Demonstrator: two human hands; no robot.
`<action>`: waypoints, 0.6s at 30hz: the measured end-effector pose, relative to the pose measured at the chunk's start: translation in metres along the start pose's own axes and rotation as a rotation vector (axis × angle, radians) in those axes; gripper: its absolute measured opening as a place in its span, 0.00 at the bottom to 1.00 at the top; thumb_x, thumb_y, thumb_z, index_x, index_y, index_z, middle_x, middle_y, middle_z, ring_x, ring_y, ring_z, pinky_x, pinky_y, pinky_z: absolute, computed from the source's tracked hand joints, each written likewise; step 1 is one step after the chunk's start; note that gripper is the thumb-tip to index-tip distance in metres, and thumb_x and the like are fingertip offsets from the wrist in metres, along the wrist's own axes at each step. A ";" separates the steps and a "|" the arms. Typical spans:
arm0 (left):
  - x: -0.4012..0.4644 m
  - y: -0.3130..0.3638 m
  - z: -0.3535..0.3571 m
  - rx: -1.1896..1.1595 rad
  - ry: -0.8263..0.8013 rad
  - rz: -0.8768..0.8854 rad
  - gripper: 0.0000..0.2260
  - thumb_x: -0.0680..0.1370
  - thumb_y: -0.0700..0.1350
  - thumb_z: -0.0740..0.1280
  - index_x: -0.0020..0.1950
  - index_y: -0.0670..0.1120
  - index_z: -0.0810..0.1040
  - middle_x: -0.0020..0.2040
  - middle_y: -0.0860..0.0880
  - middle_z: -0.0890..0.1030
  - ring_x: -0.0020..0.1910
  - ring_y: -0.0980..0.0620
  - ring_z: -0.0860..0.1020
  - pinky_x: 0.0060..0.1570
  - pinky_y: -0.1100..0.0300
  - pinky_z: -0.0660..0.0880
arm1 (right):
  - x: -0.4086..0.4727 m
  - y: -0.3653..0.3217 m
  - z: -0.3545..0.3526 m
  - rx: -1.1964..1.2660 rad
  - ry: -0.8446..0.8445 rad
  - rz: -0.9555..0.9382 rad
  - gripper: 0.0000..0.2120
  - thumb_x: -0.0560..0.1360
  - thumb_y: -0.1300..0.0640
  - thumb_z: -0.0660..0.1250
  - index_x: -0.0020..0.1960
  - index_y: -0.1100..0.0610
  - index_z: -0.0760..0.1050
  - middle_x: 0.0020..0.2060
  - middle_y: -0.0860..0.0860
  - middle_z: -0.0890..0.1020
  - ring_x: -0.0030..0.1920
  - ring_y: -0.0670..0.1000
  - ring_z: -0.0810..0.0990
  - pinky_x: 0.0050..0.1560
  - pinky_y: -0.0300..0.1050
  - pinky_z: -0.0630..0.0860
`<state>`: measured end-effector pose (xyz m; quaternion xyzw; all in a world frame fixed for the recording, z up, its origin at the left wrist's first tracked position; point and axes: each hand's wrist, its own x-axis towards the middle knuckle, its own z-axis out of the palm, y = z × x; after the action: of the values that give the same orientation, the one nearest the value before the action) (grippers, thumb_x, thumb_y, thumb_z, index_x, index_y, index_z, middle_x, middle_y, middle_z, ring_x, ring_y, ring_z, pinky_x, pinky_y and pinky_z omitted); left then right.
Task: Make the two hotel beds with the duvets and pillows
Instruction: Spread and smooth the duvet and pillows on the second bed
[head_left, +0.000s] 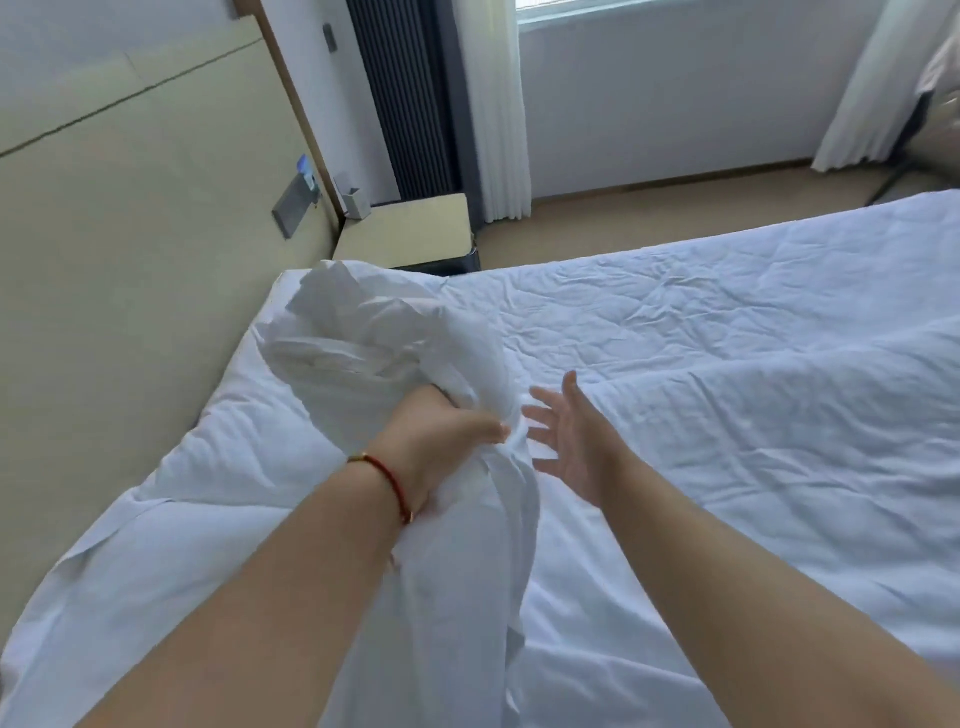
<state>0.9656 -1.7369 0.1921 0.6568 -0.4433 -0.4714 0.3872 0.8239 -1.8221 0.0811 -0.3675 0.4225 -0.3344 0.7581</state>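
A bed (701, 332) with a creased white sheet fills the middle and right of the view. My left hand (441, 431), with a red cord on the wrist, grips a bunched-up white cloth (374, 338), lifted above the head end of the bed. The cloth hangs down past my forearm; I cannot tell whether it is a pillowcase or a duvet cover. My right hand (566, 441) is just to the right of the cloth, fingers spread and straight, holding nothing. A white pillow (249, 415) lies flat under the cloth, against the headboard.
A beige padded headboard wall (130, 234) runs along the left. A small bedside table (410, 234) stands beyond the bed's corner, with a white holder (356, 200) on it. Curtains (498, 109), a dark radiator and a window are at the back; brown floor lies between.
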 end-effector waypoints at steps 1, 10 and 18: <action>0.010 0.006 0.039 0.068 -0.048 0.002 0.06 0.64 0.37 0.73 0.40 0.40 0.81 0.36 0.42 0.80 0.34 0.46 0.79 0.37 0.55 0.76 | -0.010 -0.017 -0.038 0.030 0.061 -0.042 0.35 0.75 0.30 0.44 0.73 0.51 0.64 0.67 0.51 0.73 0.65 0.54 0.72 0.61 0.57 0.71; 0.039 -0.009 0.377 0.432 -0.712 -0.303 0.15 0.77 0.48 0.66 0.58 0.39 0.75 0.36 0.45 0.79 0.35 0.47 0.79 0.46 0.51 0.82 | -0.102 -0.102 -0.325 0.056 0.591 -0.213 0.31 0.80 0.36 0.43 0.70 0.55 0.67 0.63 0.54 0.76 0.62 0.53 0.74 0.63 0.55 0.67; 0.086 -0.058 0.322 0.618 0.087 -0.006 0.14 0.81 0.53 0.57 0.50 0.47 0.78 0.50 0.47 0.78 0.53 0.46 0.75 0.56 0.53 0.70 | -0.069 -0.040 -0.368 -0.307 0.631 0.027 0.22 0.80 0.40 0.53 0.61 0.57 0.70 0.55 0.55 0.78 0.56 0.56 0.77 0.61 0.55 0.71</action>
<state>0.6820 -1.8296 0.0327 0.7643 -0.5467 -0.2868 0.1862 0.4611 -1.8866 0.0047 -0.3502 0.6860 -0.3538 0.5306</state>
